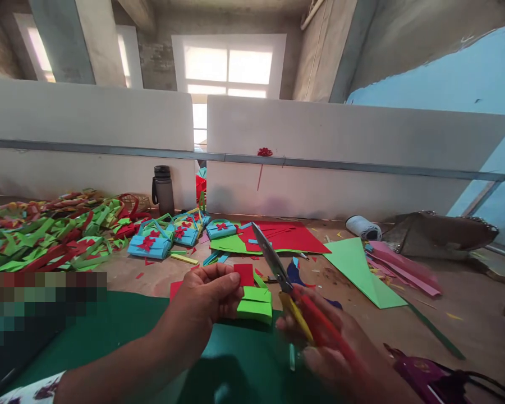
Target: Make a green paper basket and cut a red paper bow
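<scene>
Between the thumb and fingers of my left hand (212,289) is a small square of red paper (244,274). Scissors (273,261) with red and yellow handles are gripped in my right hand (320,328), blades pointing up and to the left. The blades are apart from the red paper, and the right hand is a little blurred. A bright green folded paper purse (256,306) lies just beneath the red square, partly hidden by my left hand. Under both hands spreads a dark green mat (151,325).
Blue paper purses with red cut-outs (150,244) stand farther back, near a dark bottle (163,189). A heap of green and red paper strips (71,224) fills the left. Red sheets (294,238), a pale green sheet (362,269) and a purple corded tool (425,373) lie rightward.
</scene>
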A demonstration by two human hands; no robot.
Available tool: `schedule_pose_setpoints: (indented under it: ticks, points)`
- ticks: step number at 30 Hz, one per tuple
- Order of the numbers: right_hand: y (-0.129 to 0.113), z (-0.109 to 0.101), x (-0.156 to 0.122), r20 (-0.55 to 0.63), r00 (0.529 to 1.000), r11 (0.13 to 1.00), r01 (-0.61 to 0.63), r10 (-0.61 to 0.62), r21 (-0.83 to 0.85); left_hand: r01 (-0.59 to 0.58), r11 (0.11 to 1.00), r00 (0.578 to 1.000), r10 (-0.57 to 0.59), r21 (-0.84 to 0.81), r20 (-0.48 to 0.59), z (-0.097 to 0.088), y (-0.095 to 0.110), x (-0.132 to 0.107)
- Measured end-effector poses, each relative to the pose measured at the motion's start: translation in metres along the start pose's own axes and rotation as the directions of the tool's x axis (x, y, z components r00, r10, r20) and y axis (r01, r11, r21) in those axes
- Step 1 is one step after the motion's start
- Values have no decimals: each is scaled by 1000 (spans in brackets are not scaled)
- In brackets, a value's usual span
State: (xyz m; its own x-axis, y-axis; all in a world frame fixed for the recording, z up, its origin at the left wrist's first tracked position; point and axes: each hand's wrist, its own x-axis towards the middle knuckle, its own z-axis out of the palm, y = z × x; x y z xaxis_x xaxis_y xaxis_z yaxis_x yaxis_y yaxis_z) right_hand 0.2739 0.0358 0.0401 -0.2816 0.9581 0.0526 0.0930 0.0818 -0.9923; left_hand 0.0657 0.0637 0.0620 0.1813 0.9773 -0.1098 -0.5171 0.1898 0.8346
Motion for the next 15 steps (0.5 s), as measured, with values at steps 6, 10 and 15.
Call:
schedule_pose_setpoints:
  ticks: [6, 10, 15]
  points:
    - [3, 5, 1, -8, 995, 993, 98, -99, -59, -31, 999, 999, 30, 28, 15, 0, 3, -5]
    - [2, 12, -1, -77, 996, 992, -41, 50, 118, -1, 1000, 999, 2, 24, -48, 2, 5, -9]
    - [-6, 15, -9, 98, 994, 998, 50, -53, 33, 26, 1000, 996, -26, -7, -80, 4, 6, -11]
